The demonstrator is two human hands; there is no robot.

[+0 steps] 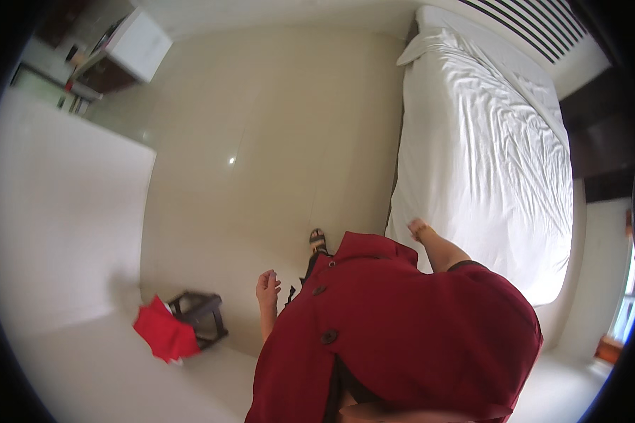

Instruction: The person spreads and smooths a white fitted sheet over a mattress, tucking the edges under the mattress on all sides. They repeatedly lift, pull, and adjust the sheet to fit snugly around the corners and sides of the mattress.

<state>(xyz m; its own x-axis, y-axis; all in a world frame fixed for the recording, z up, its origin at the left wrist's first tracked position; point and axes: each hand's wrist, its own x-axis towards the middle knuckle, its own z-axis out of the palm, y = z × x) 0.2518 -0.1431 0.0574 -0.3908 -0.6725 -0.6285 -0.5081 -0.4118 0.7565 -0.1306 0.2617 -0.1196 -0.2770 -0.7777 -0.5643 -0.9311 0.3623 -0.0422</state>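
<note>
My left hand (268,287) hangs at my side over the tiled floor (233,211), its fingers loosely bent and apart, with nothing seen in it. In front of the bed, my right hand (417,230) is blurred, and its fingers are hard to make out. Whether it touches the white bed sheet (487,201) cannot be told. Wrinkles cover much of the sheet, mostly along its far and right parts. A sandalled foot (317,240) shows below the hem of my dark red buttoned garment (391,312).
A dark stool (214,312) with a bright red cloth (166,330) over it stands at the lower left by the wall. A white partition (74,211) rises along the left. Farther off stands a white-sided cabinet (140,45). Dark furniture (598,127) borders the bed's right side.
</note>
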